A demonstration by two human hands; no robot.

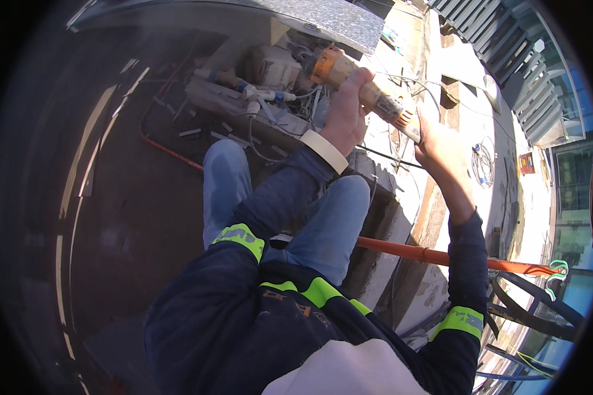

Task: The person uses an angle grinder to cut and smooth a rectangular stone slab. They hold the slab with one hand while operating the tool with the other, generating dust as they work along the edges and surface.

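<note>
A long, dust-covered angle grinder [382, 102] with an orange collar lies across both my hands, its head pointing up and to the left. My left hand [344, 117] wraps round the body just behind the orange collar. At the rear end of the grinder, my right hand [438, 143] closes on the handle. The grinder's dark head is close under the edge of a grey speckled stone slab [349, 21]; dust blurs that area, and I cannot tell whether it touches anything. A pale band circles my left sleeve cuff.
White and blue cable connectors [269, 96] lie among rubble left of my hands. An orange pole [422, 253] crosses at the right, beside dark straps [537, 303]. A coiled cable [483, 168] lies farther right, near metal slats [520, 85]. A red hose [171, 151] runs along the dark ground.
</note>
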